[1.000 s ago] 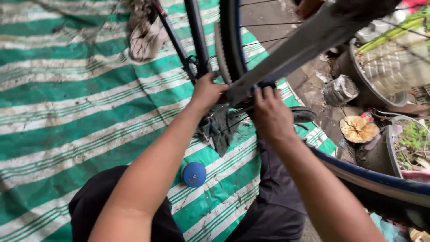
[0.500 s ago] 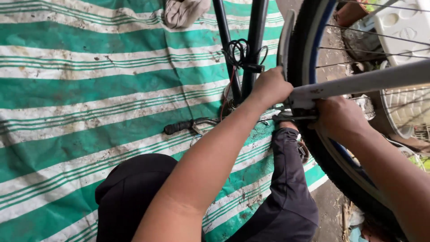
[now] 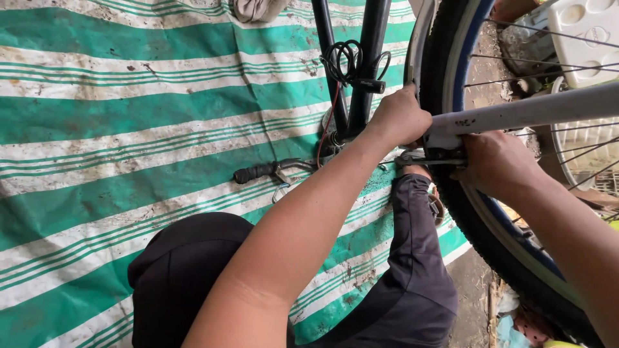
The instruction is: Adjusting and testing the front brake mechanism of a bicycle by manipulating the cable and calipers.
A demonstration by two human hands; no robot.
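An upturned bicycle stands on a green and white striped tarp [image 3: 129,116]. My left hand [image 3: 400,117] is closed around the brake part beside the front wheel's tyre [image 3: 474,212]. My right hand [image 3: 493,161] grips the same brake assembly [image 3: 435,151] from the other side, just under the white fork leg [image 3: 535,109]. The black frame tubes [image 3: 367,58] rise behind my left hand, with a coiled black cable [image 3: 348,61] hanging on them. What my fingers pinch is hidden by the hands.
The black handlebar grip [image 3: 258,172] lies on the tarp left of my forearm. My dark-trousered legs [image 3: 412,270] stretch below the wheel. A white plastic container [image 3: 583,35] and a wire basket [image 3: 590,154] stand behind the spokes. Litter lies on bare ground at the lower right.
My view has swung right and closer to the wheel. Both hands stay on the brake beside the tyre; the blue cap seen a second ago has left the view.
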